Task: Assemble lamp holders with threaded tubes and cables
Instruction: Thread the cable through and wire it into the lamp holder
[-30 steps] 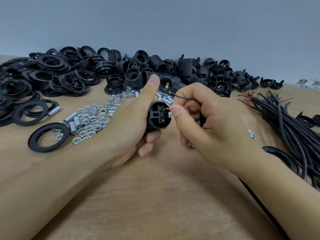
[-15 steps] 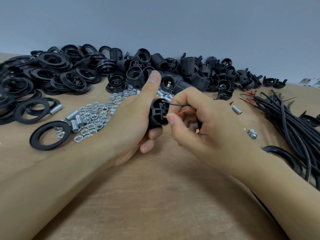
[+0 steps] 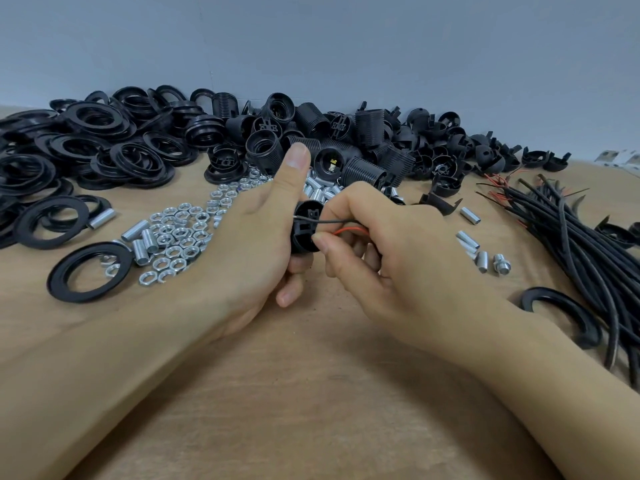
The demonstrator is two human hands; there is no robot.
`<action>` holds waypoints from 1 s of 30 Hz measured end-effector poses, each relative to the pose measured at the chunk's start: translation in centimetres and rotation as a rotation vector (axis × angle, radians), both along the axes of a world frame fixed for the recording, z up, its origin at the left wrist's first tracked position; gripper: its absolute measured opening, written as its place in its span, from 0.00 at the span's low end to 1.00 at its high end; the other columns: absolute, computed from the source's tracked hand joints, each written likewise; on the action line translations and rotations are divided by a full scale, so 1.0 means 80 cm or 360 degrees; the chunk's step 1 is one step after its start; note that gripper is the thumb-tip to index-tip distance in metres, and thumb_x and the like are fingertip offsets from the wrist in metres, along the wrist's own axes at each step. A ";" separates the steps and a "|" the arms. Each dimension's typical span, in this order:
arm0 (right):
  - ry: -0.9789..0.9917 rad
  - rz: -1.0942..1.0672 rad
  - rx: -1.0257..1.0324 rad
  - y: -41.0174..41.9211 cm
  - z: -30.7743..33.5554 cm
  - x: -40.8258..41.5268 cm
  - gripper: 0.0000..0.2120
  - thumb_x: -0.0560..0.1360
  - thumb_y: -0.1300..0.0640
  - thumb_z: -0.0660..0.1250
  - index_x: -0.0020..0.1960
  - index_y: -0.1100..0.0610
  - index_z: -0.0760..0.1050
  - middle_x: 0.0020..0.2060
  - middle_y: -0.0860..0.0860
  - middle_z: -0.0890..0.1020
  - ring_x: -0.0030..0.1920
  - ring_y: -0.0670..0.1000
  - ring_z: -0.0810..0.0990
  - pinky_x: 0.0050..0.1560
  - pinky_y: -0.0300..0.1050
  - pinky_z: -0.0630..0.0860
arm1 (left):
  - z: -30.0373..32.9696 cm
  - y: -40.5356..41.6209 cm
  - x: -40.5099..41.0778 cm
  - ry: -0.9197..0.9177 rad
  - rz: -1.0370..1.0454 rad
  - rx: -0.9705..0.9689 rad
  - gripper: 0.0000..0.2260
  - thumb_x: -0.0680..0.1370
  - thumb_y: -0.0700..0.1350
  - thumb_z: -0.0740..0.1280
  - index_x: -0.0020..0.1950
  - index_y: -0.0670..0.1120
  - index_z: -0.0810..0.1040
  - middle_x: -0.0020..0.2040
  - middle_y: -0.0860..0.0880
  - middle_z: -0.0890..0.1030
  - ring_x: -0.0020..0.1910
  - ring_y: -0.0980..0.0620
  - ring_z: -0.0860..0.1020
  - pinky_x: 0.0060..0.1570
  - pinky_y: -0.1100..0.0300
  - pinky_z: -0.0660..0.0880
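Closest to us, our two forearms reach in over the bare brown desk. Just above it our left hand is wrapped around a black lamp holder, thumb raised along its far side, the terminal face turned toward our right hand. That hand pinches a red wire between thumb and forefinger, while a black wire runs just above it and reaches across the holder's face.

We judge this to be the wiring step: the two cable cores are being fed into the holder's terminals. Whether either core is already seated we cannot tell, since our fingers cover the red tip. The next move calls for lining each stripped end up with its slot and pushing it straight in while the left hand keeps the holder from turning.

The holder looks like a short, round, matt black plastic body, with recessed square openings in its end face.

Further out, loose nuts and short threaded tubes lie to the left, a few more tubes to the right. A bundle of black cables runs along the right side. Farthest away, against the grey wall, sit heaps of black rings and ribbed holder bodies.
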State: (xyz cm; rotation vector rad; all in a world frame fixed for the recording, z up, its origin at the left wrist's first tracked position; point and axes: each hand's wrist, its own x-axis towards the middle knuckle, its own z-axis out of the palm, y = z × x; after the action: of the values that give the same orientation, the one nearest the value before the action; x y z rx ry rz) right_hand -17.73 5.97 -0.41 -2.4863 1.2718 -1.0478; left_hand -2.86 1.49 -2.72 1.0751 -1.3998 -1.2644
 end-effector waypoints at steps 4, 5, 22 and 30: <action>-0.0122 0.0047 0.0044 -0.003 -0.001 -0.002 0.04 0.79 0.59 0.64 0.48 0.59 0.74 0.31 0.47 0.79 0.31 0.48 0.76 0.33 0.36 0.69 | 0.005 0.006 -0.005 0.0111 0.0005 -0.0017 0.24 0.81 0.64 0.56 0.49 0.43 0.75 0.34 0.43 0.70 0.25 0.51 0.67 0.18 0.65 0.63; -0.0204 0.0061 0.0062 -0.003 0.000 -0.003 0.03 0.79 0.59 0.64 0.48 0.58 0.74 0.31 0.47 0.79 0.30 0.50 0.77 0.32 0.38 0.71 | 0.009 0.008 -0.006 0.0191 -0.0017 0.0004 0.24 0.81 0.64 0.56 0.48 0.43 0.74 0.31 0.44 0.70 0.24 0.52 0.66 0.18 0.66 0.62; -0.0480 -0.0049 -0.0152 -0.006 0.000 -0.003 0.03 0.77 0.58 0.67 0.46 0.56 0.80 0.34 0.44 0.75 0.31 0.44 0.75 0.33 0.40 0.74 | 0.018 0.010 -0.004 0.0399 -0.0018 -0.0080 0.24 0.82 0.62 0.57 0.37 0.45 0.70 0.28 0.49 0.68 0.22 0.53 0.66 0.18 0.66 0.62; -0.0487 -0.0010 0.0063 -0.004 0.001 -0.002 0.01 0.77 0.56 0.68 0.46 0.52 0.78 0.30 0.40 0.75 0.30 0.44 0.76 0.30 0.33 0.71 | 0.018 0.012 -0.007 0.0403 0.0011 -0.0143 0.22 0.82 0.60 0.57 0.37 0.44 0.69 0.26 0.50 0.70 0.22 0.53 0.66 0.17 0.66 0.62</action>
State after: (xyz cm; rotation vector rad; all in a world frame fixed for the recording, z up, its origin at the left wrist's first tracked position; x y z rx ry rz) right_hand -17.90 5.68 -0.36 -2.1868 1.1938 -1.3279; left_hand -3.39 2.44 -1.26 0.8270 -1.2468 -1.2722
